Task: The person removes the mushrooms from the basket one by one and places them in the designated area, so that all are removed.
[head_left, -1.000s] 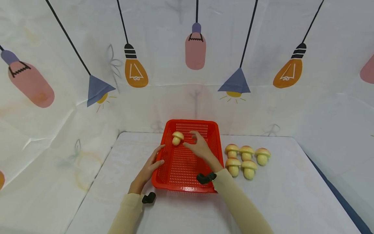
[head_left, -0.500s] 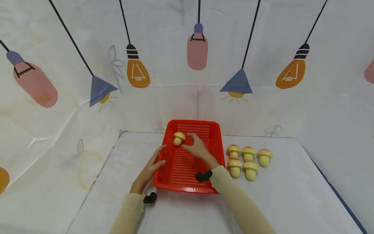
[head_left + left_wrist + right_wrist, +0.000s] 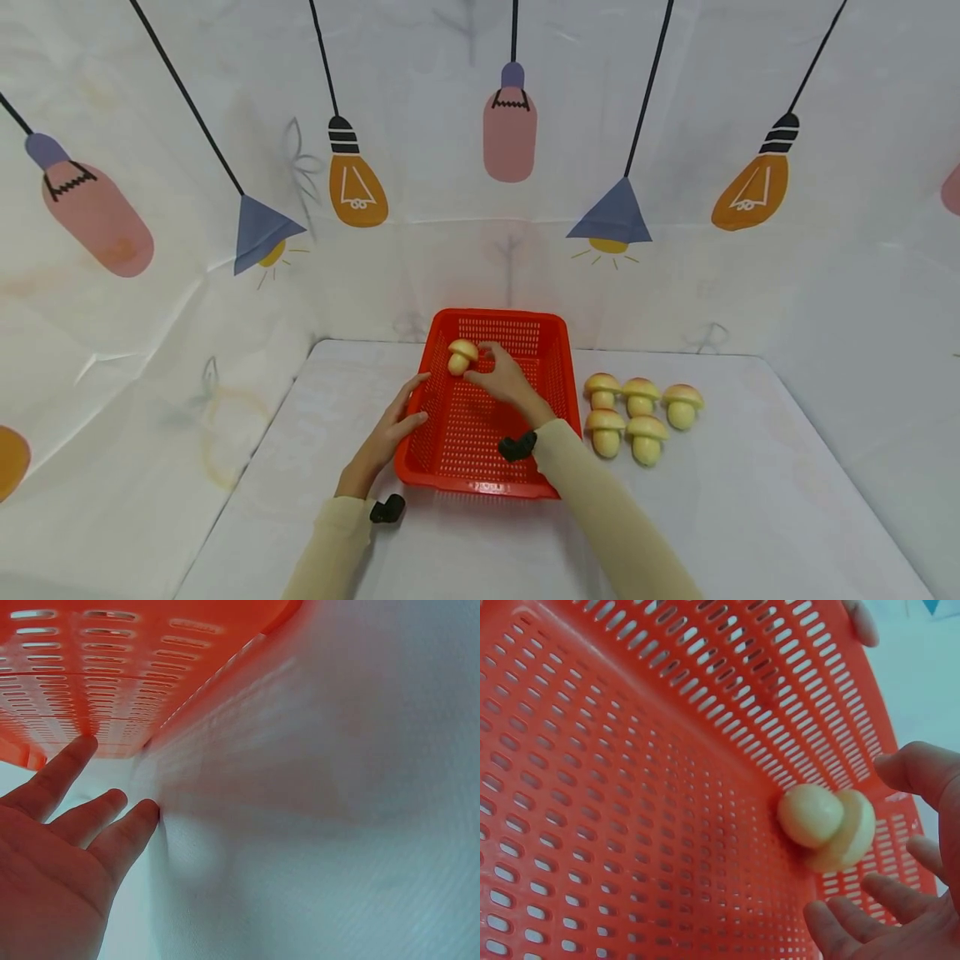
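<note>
A toy mushroom [image 3: 462, 357] with a yellowish cap lies in the far left corner of a red perforated basket [image 3: 480, 487]. My right hand [image 3: 504, 379] reaches into the basket just right of it, fingers spread and apart from it. In the right wrist view, the mushroom [image 3: 811, 816] sits against the basket wall near the thumb and fingertips. My left hand [image 3: 386, 429] is at the basket's left side, its fingertips at the rim. Seen from the left wrist, that hand [image 3: 67, 847] has extended fingers, one fingertip against the outer wall.
Several similar mushrooms [image 3: 641, 421] stand grouped on the white table [image 3: 480, 550], right of the basket. Behind the table rises a white backdrop [image 3: 450, 258] printed with hanging lamps. Black wrist devices [image 3: 517, 447] are worn on both wrists.
My right hand has shifted slightly left, closer to the mushroom in the basket, with its fingers still apart. My left hand keeps its place at the rim. The view has shifted slightly.
</note>
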`<state>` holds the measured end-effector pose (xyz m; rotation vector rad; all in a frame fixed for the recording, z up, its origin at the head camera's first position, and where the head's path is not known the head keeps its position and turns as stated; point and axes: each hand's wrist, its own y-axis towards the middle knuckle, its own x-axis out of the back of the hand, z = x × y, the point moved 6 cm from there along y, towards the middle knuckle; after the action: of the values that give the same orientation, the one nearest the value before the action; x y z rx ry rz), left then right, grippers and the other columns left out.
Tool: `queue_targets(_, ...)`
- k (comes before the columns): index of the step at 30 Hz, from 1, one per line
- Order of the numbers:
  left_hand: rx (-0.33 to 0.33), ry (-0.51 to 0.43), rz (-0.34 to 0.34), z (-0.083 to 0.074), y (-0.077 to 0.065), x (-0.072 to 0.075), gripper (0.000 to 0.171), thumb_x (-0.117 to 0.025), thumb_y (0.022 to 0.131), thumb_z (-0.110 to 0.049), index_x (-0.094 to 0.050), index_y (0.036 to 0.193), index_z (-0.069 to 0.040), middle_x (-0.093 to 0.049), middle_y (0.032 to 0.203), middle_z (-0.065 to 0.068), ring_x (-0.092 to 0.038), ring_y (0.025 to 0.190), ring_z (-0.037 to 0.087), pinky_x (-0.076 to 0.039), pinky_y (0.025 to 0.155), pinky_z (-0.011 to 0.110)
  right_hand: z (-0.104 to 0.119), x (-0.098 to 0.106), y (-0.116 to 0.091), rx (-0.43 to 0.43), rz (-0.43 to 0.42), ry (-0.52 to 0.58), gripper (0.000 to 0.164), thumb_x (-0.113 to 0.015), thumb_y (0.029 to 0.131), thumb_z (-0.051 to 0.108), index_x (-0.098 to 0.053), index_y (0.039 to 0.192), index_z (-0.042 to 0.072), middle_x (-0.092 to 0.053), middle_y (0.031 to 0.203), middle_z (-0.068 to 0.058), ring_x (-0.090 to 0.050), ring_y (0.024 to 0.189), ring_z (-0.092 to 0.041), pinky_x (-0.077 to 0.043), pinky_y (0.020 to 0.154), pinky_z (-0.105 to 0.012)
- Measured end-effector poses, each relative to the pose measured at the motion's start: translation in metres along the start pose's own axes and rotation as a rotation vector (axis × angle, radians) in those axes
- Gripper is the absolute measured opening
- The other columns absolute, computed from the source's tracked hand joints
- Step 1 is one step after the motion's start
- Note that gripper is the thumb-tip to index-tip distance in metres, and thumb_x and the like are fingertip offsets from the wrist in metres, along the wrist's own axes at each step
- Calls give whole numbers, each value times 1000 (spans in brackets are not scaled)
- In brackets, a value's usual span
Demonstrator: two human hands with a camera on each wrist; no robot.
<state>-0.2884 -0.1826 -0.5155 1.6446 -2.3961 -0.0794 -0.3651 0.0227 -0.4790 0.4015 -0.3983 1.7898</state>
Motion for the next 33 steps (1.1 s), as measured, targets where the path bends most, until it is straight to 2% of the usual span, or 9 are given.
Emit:
queue_targets(8,-4,-15,4,-1,0,0,66,-46,104,-8,-20,164,-14,-31,157,32,-46,131,53,-51,99,50,-5,-5,11,34,19,-6,68,-73,96,26,-41,154,7,-45,157,-19,-45,142,-41,-39,112,-61)
queue_targets(16,-7,-17,17,1,0,-1,66,-45,104,-9,-18,164,-10,-29,159,32,-45,132,54,-51,100,49,-11,-13,15,28,73,-97,74,-73,96,33,-37,158,13,-46,157,-17,-48,141,-38,-40,113,-60)
queue_targets(24,-10,-14,4,-1,0,-1,66,-45,103,-8,-20,163,-10,-30,158,31,-45,131,53,-51,101,46,-6,-11,12,37,62,-48,68,-71,97,34,-42,154,12,-47,155,-16,-47,140,-38,-40,112,-60)
queue_targets(29,-15,7,-1,0,-1,-1,65,-47,104,-9,-22,163,-14,-34,157,30,-48,130,51,-50,101,51,-6,-12,13,83,52,-14,62,-70,97,24,-45,152,11,-51,149,-14,-52,133,-35,-43,110,-56)
queue_targets(33,-19,13,3,-1,-1,-1,65,-47,104,-9,-21,164,-14,-30,161,27,-46,133,50,-48,102,53,-5,-12,12,82,44,8,62,-71,96,25,-46,151,11,-54,145,-15,-55,128,-34,-46,107,-53)
